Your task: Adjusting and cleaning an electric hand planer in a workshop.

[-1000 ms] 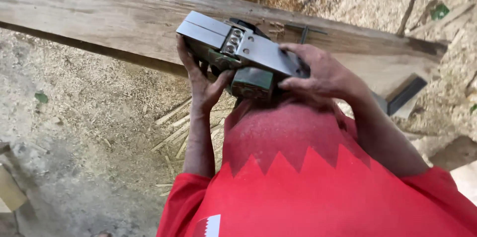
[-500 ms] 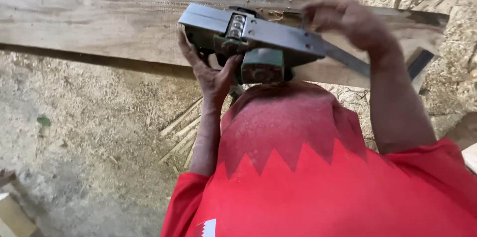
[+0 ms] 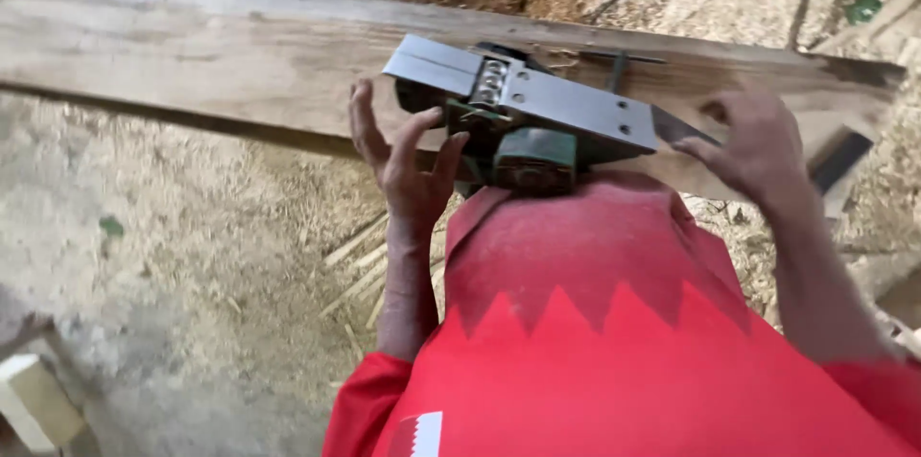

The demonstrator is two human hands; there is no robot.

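Planer (image 3: 537, 121) looks heavy and rigid, sole-up against your belly; left hand (image 3: 408, 164) fingers spread at its 9 o'clock, right hand (image 3: 758, 145) loosely open, blade exposed—grip the green body.

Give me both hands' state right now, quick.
Left hand: open, fingers spread, touching the upturned electric planer.
Right hand: open, fingers curled loosely at the planer's rear end, gripping nothing.

Single head-worn view, steeply downward, close over chest, plank (image 3: 240, 64) ahead.
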